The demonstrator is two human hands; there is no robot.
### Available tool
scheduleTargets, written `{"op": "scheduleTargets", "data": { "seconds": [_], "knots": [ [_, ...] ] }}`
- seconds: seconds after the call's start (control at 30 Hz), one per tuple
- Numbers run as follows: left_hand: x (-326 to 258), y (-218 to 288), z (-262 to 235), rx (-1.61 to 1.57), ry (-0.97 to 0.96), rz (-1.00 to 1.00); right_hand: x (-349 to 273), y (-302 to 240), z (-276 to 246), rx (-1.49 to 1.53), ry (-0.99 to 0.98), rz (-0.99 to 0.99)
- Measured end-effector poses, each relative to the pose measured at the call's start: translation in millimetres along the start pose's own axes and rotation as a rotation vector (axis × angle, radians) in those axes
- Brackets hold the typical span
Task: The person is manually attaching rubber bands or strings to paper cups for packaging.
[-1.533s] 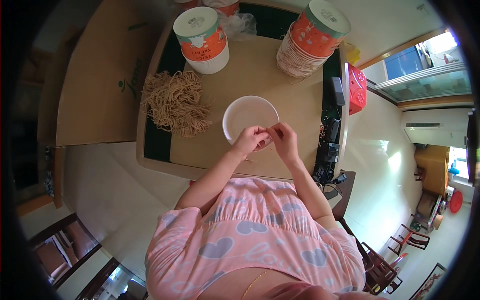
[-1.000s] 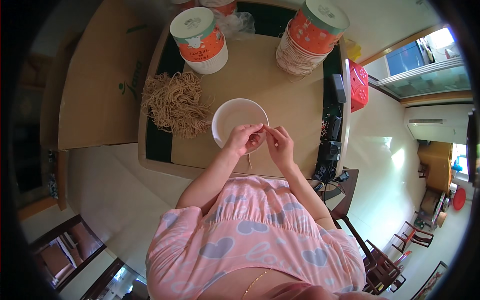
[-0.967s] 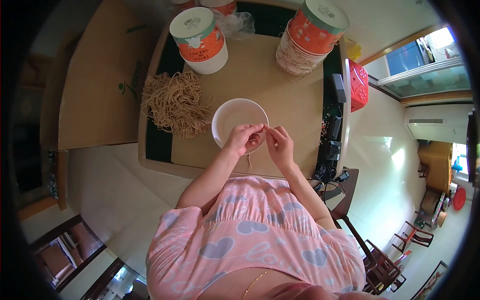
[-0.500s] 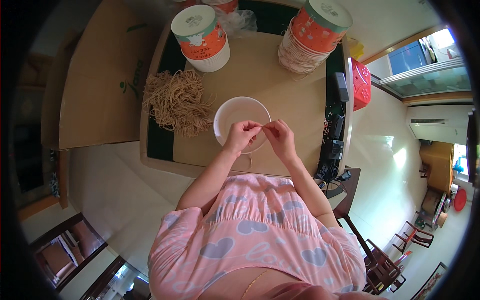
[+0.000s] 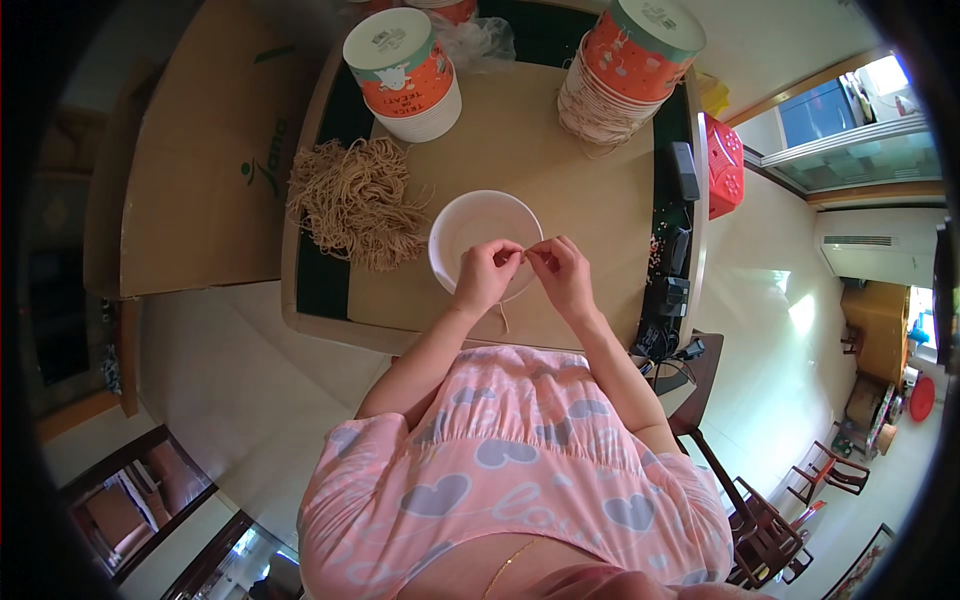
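Note:
A white paper bucket (image 5: 470, 215) stands mouth up on the brown table mat, close to the table's front edge. Over its near right rim, my left hand (image 5: 484, 276) and my right hand (image 5: 564, 284) meet fingertip to fingertip, both pinched. A thin tan cord (image 5: 504, 319) hangs below the rim beside my left wrist, and its upper part runs toward my fingers. The exact bit between the fingertips is tiny and mostly hidden. To the left lies a loose heap of the same tan cords (image 5: 362, 205).
Upside-down stacks of orange and white buckets stand at the back left (image 5: 405, 80) and back right (image 5: 630, 65), the right one draped with cords. Black adapters (image 5: 672, 297) line the right edge. A large cardboard box (image 5: 200, 170) is at left, a red stool (image 5: 724, 165) at right.
The fingers of my left hand have curled in more. Both hands stay at the bucket's rim, and the hanging cord end has shifted slightly.

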State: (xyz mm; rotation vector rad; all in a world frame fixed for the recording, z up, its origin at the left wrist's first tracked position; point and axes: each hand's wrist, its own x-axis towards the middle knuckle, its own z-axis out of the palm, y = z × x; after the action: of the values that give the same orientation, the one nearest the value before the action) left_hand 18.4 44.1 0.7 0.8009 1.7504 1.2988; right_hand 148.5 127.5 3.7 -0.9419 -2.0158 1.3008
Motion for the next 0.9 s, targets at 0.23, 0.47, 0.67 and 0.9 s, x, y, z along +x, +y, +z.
{"op": "scheduleTargets", "data": {
  "seconds": [0.23,0.47,0.67,0.9],
  "knots": [
    [-6,-6,-18,-0.051,-0.021,-0.061,0,-25,-6,-0.140,-0.099,-0.002],
    [-8,-8,-20,-0.098,-0.030,-0.094,2,-11,4,-0.207,-0.155,-0.070],
    [-7,-13,-20,-0.103,-0.042,-0.076,-1,-11,4,-0.299,-0.211,-0.083],
    [-7,-15,-19,-0.096,-0.043,-0.095,-3,-19,5,-0.272,-0.151,-0.044]
  ]
}}
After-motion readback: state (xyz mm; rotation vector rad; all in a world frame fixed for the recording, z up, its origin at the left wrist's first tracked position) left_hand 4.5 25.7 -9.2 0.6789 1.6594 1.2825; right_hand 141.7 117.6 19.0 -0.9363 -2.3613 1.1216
